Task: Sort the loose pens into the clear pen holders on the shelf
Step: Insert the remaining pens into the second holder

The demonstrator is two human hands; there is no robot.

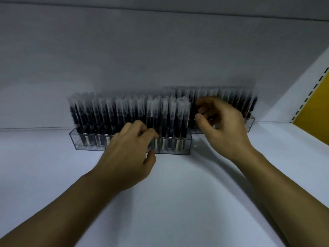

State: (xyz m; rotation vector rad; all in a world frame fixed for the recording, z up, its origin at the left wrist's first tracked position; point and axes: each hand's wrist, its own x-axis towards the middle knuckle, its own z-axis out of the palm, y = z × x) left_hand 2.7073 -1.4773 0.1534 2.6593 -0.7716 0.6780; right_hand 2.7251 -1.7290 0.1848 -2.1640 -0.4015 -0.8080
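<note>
**Pens upright in two holders; both hands at the rows**

The pens (124,111) stand packed in rows, long axis vertical, clear caps pointing up. They fill a front holder (76,139) and a rear holder (250,123) on the white shelf (178,193). The left hand (128,157) curls its fingers onto pen barrels in the front holder, thumb at its front wall. The right hand (222,125) is half-curled among the rear pens; blur hides whether it grips one.

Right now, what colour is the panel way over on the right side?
The side panel is yellow, clearest in the head view.
</note>
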